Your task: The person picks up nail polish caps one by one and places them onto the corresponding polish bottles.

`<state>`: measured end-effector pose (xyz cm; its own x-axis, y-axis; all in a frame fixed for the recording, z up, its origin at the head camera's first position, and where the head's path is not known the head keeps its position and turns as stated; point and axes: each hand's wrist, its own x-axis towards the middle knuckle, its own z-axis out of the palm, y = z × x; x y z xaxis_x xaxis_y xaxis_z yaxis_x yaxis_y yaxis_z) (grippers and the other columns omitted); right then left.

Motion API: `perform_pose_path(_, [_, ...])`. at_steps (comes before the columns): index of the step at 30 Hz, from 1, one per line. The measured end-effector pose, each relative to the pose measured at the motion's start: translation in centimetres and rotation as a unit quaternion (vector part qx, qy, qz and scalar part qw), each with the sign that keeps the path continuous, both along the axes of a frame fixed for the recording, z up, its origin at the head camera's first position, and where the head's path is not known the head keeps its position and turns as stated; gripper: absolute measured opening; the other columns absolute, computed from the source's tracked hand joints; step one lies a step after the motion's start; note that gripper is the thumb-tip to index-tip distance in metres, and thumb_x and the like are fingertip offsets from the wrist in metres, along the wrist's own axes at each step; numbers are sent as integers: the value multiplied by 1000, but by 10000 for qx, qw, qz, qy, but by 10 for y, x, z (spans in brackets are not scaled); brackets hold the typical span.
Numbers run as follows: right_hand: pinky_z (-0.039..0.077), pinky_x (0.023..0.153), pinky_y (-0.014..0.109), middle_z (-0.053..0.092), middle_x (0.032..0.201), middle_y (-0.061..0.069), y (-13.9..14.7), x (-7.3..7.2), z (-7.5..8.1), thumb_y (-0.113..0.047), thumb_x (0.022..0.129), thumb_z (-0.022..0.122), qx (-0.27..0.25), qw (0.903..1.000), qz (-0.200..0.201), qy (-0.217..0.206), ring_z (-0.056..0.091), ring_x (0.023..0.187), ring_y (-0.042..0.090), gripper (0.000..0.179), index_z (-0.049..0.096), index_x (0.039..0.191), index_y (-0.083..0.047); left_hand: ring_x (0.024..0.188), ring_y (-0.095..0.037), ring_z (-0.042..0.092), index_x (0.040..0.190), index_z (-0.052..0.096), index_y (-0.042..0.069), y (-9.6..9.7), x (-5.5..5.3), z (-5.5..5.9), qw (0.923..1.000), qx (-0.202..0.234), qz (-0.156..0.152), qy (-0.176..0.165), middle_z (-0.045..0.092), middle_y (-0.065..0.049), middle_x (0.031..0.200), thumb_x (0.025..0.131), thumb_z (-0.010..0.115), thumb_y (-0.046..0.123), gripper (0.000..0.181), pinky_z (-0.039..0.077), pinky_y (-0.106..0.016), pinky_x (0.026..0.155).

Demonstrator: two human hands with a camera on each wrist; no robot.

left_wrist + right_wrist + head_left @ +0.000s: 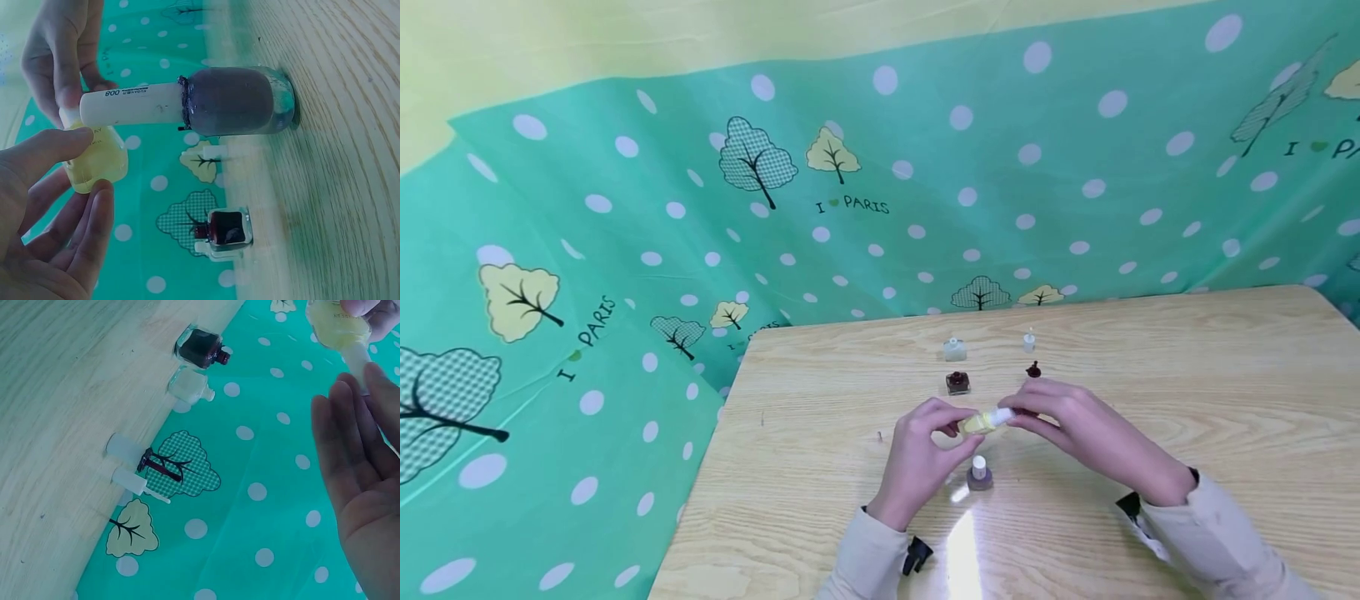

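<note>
Between both hands, above the table, a yellow nail polish bottle (pixel 976 423) with a white cap (pixel 1001 415) is tilted, cap toward the right. My left hand (pixel 922 450) pinches the glass body between thumb and fingers. With thumb and fingertips my right hand (pixel 1078 429) grips the white cap. Just below them a greyish-purple nail polish bottle (pixel 231 100) stands upright, its white cap (pixel 134 104) on. Farther back are an uncapped dark red bottle (pixel 957 383) and an uncapped whitish bottle (pixel 954 350).
Two removed caps stand brush-up at the back right: a white cap with a pale brush (pixel 1028 342) and a cap with a dark red brush (pixel 1033 369). A green dotted cloth (pixel 850 250) hangs behind the wooden table (pixel 805 483).
</note>
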<state>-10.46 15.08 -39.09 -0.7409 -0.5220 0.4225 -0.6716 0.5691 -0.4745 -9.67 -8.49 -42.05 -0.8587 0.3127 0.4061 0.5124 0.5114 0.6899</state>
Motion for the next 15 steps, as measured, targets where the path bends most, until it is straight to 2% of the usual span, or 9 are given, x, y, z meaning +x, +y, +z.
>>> perform_pose_path(3, [52,65,19,58,85,-23,-2,2,2,-22,96,66,185,9994,-243,-139,52,73,-8,8,72,95,-27,77,-4,63,105,77,14,1,1,1,10000,45,-27,31,71,6,92,80,83,18,26,57,-21,67])
perform_pose_path(9, [47,60,19,54,77,-25,-4,3,2,-27,97,64,270,9983,-461,-243,47,66,-7,12,69,86,-30,77,-4,63,104,77,13,2,2,1,9999,74,-44,79,71,5,92,80,84,18,26,59,-25,67])
perform_pose_path(12, [50,61,19,58,80,-22,-4,3,2,-28,94,68,219,9984,-459,-266,51,69,-7,4,71,96,-25,77,-4,63,104,77,13,2,2,2,10000,33,-24,77,71,5,91,80,84,18,26,58,-22,68])
perform_pose_path(15, [55,66,20,65,90,-18,-4,4,2,-24,90,74,154,9991,-330,-197,57,76,-6,22,71,110,-19,77,-6,64,105,77,13,1,3,4,10000,49,-12,20,71,5,91,80,84,17,27,57,-20,69])
